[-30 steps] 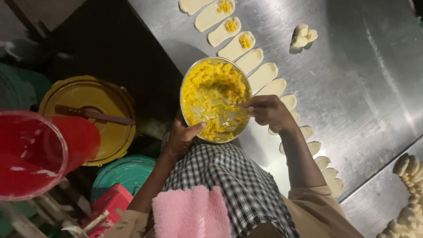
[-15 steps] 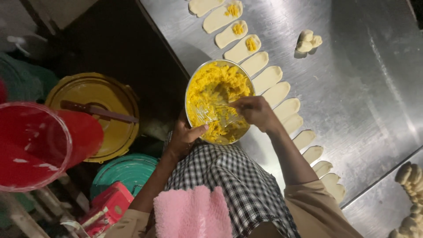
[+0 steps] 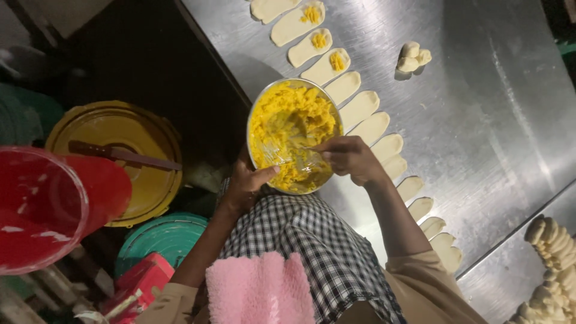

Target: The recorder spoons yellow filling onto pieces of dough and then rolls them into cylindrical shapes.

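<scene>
Gripping a spoon point(image 3: 300, 157), right hand point(image 3: 349, 158) digs yellow filling point(image 3: 291, 123).

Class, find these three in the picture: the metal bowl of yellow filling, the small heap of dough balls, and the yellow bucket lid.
metal bowl point(image 3: 259, 114): head view, left rim.
dough balls point(image 3: 413, 57): head view, middle of the heap.
yellow bucket lid point(image 3: 102, 129): head view, bare top surface.

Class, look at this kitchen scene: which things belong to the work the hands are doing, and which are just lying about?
In the work:
left hand gripping the metal bowl
yellow filling
right hand working a utensil in the filling
row of oval dough pieces

Lying about:
yellow lid with a knife on it
red bucket
green lid
pink cloth
</scene>
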